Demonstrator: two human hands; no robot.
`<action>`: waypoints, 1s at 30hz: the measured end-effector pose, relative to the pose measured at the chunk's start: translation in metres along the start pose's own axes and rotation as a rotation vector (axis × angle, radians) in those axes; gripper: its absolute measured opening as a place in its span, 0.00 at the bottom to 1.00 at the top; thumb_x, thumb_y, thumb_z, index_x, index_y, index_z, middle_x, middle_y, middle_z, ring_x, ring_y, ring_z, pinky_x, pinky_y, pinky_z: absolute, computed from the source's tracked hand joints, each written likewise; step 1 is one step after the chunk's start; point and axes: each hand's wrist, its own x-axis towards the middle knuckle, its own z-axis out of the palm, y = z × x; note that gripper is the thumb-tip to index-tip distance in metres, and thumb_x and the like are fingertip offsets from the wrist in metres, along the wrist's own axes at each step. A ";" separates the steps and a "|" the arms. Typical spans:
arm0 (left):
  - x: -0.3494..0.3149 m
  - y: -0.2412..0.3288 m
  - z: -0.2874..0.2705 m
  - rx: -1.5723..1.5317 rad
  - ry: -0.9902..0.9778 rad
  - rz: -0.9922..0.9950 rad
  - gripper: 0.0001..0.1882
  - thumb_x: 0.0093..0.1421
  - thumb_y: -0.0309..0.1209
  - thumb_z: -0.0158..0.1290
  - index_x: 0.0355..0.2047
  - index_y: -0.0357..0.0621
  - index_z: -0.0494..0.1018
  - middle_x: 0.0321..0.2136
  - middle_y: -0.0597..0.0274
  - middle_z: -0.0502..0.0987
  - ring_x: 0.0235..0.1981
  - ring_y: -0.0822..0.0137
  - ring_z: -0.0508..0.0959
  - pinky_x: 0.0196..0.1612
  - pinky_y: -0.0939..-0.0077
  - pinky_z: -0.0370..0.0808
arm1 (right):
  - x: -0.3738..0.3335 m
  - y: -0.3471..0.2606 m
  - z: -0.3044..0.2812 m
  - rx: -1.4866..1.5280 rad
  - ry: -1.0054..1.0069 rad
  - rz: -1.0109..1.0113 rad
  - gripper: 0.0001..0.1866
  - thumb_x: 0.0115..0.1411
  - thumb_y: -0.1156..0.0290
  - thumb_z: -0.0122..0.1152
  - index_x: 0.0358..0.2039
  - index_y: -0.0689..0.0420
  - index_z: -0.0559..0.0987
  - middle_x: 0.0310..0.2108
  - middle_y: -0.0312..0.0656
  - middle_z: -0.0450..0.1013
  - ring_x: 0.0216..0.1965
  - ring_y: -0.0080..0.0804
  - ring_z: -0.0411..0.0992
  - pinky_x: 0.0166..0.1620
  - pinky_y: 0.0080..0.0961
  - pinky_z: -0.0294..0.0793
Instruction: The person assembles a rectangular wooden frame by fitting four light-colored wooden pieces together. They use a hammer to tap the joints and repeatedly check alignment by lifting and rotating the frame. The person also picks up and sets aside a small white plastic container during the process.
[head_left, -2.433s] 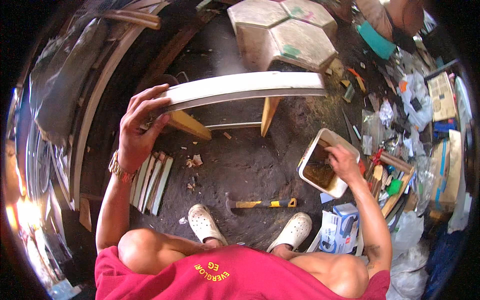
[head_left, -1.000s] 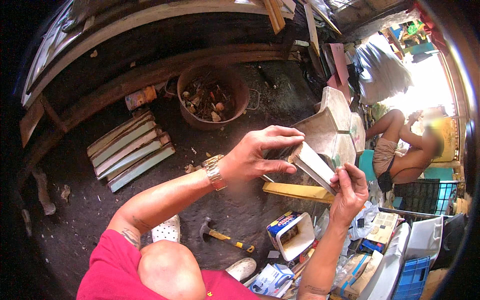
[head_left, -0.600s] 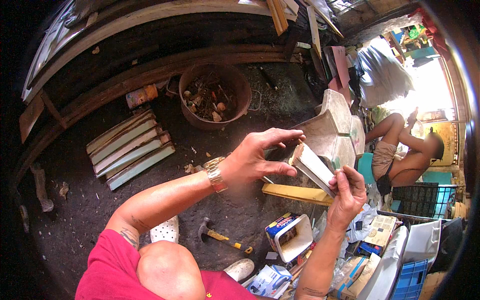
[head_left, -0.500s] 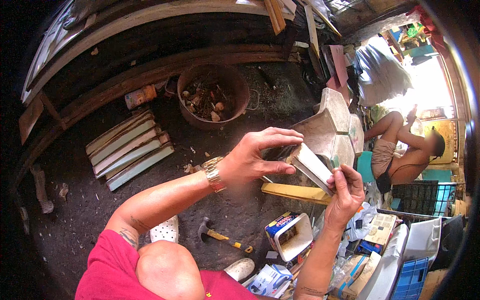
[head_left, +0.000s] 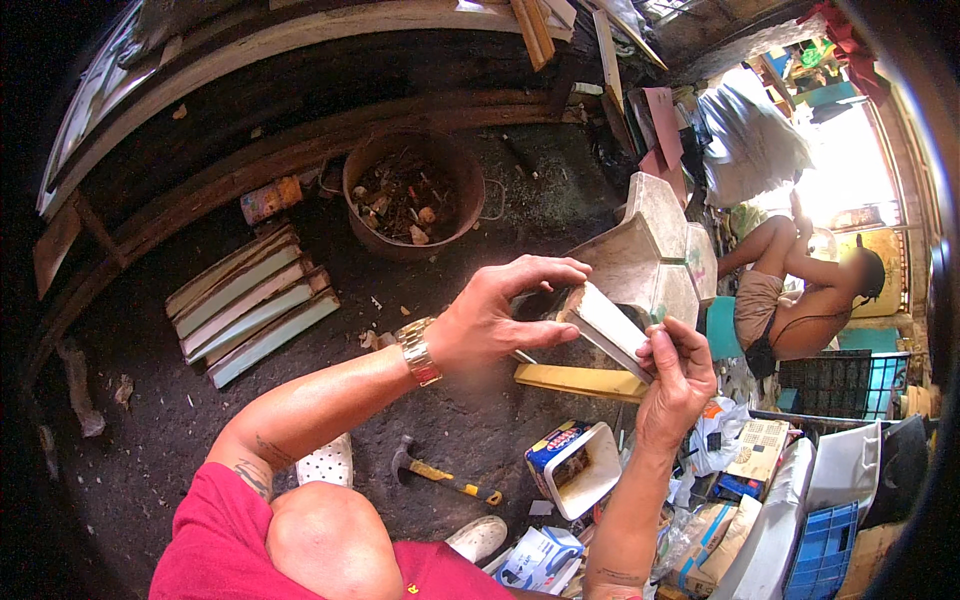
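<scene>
Between my two hands a short block of white-painted wood (head_left: 612,322) is held up at a slant, its narrow side facing me. My left hand (head_left: 500,315), with a gold watch on the wrist, spans the block's left end with thumb and fingers. At the other end, my right hand (head_left: 682,378) pinches the block between thumb and fingertips. Below the block lies a yellow wooden strip (head_left: 580,380), and behind it stands a worn pale plastic seat or stool (head_left: 650,260). A hammer (head_left: 440,475) with a yellow-and-black handle rests on the dark floor near my feet.
Several painted wood strips (head_left: 250,310) lie side by side at left. Beyond them are a tin can (head_left: 270,200) and a rusty pot (head_left: 390,243) of debris. A plastic tub (head_left: 603,475), boxes and a blue crate (head_left: 822,550) crowd the right. Another person (head_left: 805,310) sits far right.
The whole view has shifted slightly, so the surroundings sit a little further left. Both hands keep their hold on the wood block, which is turned slightly.
</scene>
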 end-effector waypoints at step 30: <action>0.005 0.006 0.015 0.147 0.149 0.146 0.21 0.57 0.27 0.62 0.52 0.41 0.75 0.54 0.52 0.79 0.53 0.56 0.80 0.57 0.63 0.76 | 0.022 -0.006 0.055 -0.346 -0.326 -0.322 0.07 0.56 0.84 0.70 0.36 0.64 0.86 0.37 0.41 0.81 0.41 0.27 0.78 0.47 0.24 0.76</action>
